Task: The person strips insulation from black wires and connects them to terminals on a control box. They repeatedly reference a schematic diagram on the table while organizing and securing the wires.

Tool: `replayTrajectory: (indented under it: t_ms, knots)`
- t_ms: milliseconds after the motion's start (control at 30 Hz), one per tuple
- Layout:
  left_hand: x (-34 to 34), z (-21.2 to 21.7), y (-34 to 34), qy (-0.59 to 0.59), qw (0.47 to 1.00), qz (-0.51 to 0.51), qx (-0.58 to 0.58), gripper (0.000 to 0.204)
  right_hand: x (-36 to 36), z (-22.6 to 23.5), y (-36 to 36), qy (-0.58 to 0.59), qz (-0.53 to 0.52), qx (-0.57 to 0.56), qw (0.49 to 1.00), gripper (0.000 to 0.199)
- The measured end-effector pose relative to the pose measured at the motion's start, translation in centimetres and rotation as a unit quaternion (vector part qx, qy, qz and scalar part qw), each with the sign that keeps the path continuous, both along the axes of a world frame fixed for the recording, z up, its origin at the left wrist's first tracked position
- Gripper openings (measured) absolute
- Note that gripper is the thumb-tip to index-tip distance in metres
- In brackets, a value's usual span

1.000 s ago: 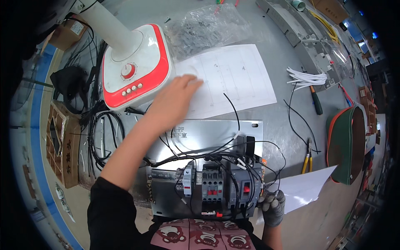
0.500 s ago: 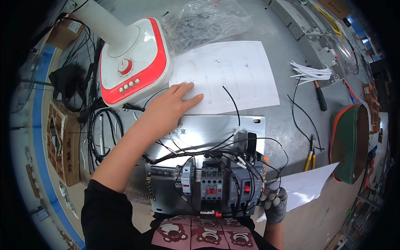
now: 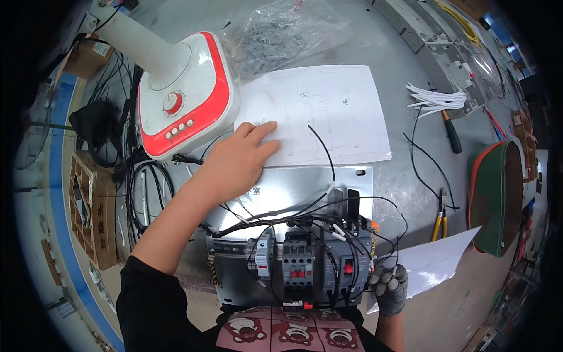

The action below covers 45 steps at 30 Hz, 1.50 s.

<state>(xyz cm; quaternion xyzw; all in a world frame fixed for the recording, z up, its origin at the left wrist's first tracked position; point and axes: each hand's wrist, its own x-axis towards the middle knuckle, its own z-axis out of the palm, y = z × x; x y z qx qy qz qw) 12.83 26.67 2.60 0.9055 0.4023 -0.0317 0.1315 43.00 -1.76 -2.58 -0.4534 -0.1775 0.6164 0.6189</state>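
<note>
My bare left hand [image 3: 241,158] rests on the left edge of a white sheet with a line drawing [image 3: 328,111], its fingers stretched out and apart. In a grey glove, my right hand [image 3: 391,287] pinches the end of a black wire [image 3: 398,246] near a white marker sleeve. Beside that hand lies a metal mounting plate [image 3: 281,190] bearing a black contactor [image 3: 298,267], a circuit breaker [image 3: 346,270] with a red switch, and a narrow grey module [image 3: 264,258]. A bundle of black wires [image 3: 264,222] crosses above them, and one loose end curves up over the sheet.
A white and red fan base [image 3: 187,88] stands at the far left. Yellow-handled pliers [image 3: 438,226], a screwdriver [image 3: 451,135], white wires [image 3: 434,100] and a green bag [image 3: 495,199] lie to the right. Behind the sheet is a plastic bag [image 3: 287,35] of small dark parts.
My left hand has shifted slightly over the sheet's edge, with its fingers still spread. The right hand keeps its pinch on the wire. The whole view has moved a little.
</note>
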Motion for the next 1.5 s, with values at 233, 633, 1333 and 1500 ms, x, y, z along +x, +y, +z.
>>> replayTrajectory:
  t_ms: [233, 633, 1333, 1500]
  knots:
    - [1.6, -0.7, 0.2, -0.023, 0.999, 0.019, 0.028, 0.048, 0.2, -0.4, -0.4, -0.006, -0.003, -0.012, 1.000, 0.027]
    - [2.3, -1.9, 5.1, -0.044, 0.994, 0.099, -0.014, 0.051, 0.9, -0.6, -0.6, 0.019, 0.003, -0.036, 0.999, 0.023]
    - [4.9, -1.2, 7.3, 0.030, 0.986, 0.153, -0.062, 0.067, 0.4, -0.4, -0.1, 0.038, -0.019, -0.018, 0.999, 0.023]
    - [4.6, -1.7, 7.4, 0.020, 0.988, 0.144, -0.048, 0.068, 0.7, -0.1, -0.1, 0.043, -0.001, -0.029, 0.999, 0.023]
